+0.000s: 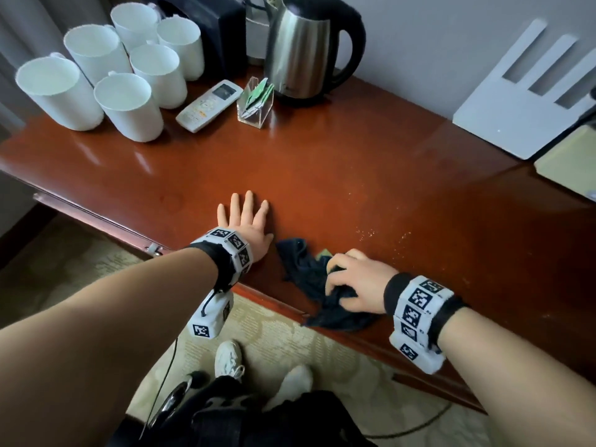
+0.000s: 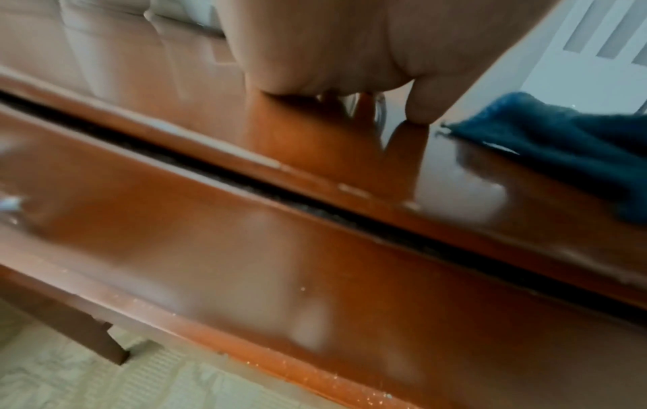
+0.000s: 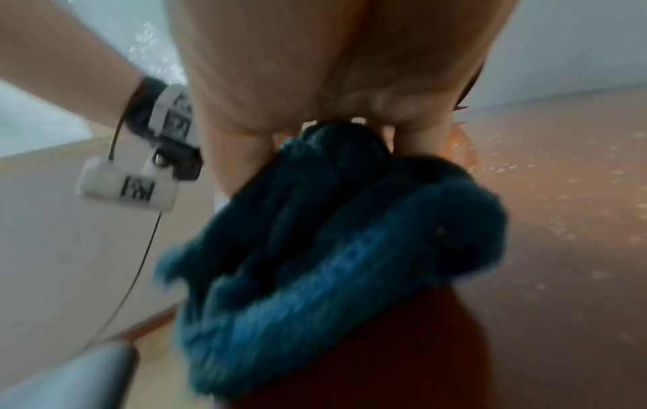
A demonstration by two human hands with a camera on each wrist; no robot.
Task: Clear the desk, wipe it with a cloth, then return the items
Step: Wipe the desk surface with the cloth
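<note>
A dark blue cloth [image 1: 309,279] lies bunched at the front edge of the reddish wooden desk [image 1: 322,162]. My right hand [image 1: 351,279] grips it with curled fingers; the right wrist view shows the cloth [image 3: 315,249] gathered under my palm. My left hand [image 1: 246,221] lies flat on the desk just left of the cloth, fingers spread and straight. In the left wrist view its thumb [image 2: 420,110] touches the glossy top beside a corner of the cloth [image 2: 560,144]. Fine crumbs [image 1: 380,230] speckle the wood right of the cloth.
At the back left stand several white mugs [image 1: 125,104], a white remote [image 1: 209,104], a clear holder with green sachets [image 1: 254,103] and a steel kettle [image 1: 300,50]. A white slotted board [image 1: 522,104] leans at the back right. A drawer front [image 2: 245,249] sits below the desk edge.
</note>
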